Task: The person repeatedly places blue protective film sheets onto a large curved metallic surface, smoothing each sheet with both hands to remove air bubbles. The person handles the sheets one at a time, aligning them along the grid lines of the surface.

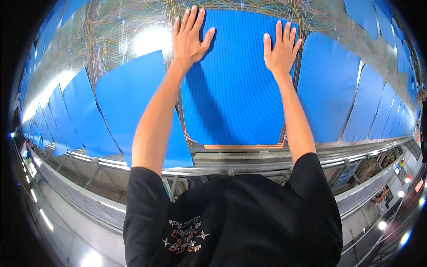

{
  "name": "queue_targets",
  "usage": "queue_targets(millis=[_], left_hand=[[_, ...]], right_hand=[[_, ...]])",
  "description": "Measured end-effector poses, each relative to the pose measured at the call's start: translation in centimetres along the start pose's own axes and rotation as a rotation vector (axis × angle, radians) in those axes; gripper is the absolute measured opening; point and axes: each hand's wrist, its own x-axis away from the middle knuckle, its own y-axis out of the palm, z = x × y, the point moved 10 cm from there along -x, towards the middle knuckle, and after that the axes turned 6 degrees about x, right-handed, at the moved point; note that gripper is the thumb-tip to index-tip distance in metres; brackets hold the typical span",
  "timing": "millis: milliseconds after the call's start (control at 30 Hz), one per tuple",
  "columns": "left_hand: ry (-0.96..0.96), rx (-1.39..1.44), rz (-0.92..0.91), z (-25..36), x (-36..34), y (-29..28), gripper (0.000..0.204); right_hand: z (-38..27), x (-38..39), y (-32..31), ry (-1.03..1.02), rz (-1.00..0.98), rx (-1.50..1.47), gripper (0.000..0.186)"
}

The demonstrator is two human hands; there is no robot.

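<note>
A blue ribbed sheet (pixel 240 80) lies flat on the long table (pixel 120 38) in front of me. My left hand (pixel 191 38) rests at the sheet's far left corner, palm down with fingers spread. At the far right corner my right hand (pixel 282 51) lies the same way, its fingers apart. Neither hand grips anything. Orange lines (pixel 242 146) show on the table along the sheet's near edge. The left forearm's shadow falls across the ribbed surface.
Smooth blue sheets lie to the left (pixel 133 98) and right (pixel 329 89), with several more in rows along the table. The left one overhangs the near edge. A metal rail (pixel 222 171) runs along the table's front, close to my body. Bright reflections mark the tabletop.
</note>
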Motion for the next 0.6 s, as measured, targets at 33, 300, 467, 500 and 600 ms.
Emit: queue_targets(millis=[33, 300, 467, 500, 600], left_hand=[[-0.006, -0.005, 0.009, 0.0, 0.4, -0.2, 0.071], [-0.11, -0.167, -0.01, 2.5, 2.9, 0.0, 0.076], [-0.1, -0.006, -0.157, 9.5, 16.5, -2.9, 0.073], [-0.114, 0.01, -0.195, 10.4, 19.5, -3.6, 0.072], [-0.147, 0.04, -0.264, 12.6, 27.9, -5.7, 0.069]], right_hand=[[-0.4, 0.3, -0.1, 0.003, 0.002, 0.035, 0.072], [-1.8, 7.2, -3.4, 0.156, 0.001, 0.07, 0.078], [-2.8, 24.2, -8.1, 0.218, -0.213, 0.086, 0.079], [-2.7, 27.4, -8.9, 0.229, -0.239, 0.077, 0.077], [-1.9, 34.3, -11.1, 0.264, -0.248, 0.095, 0.078]])
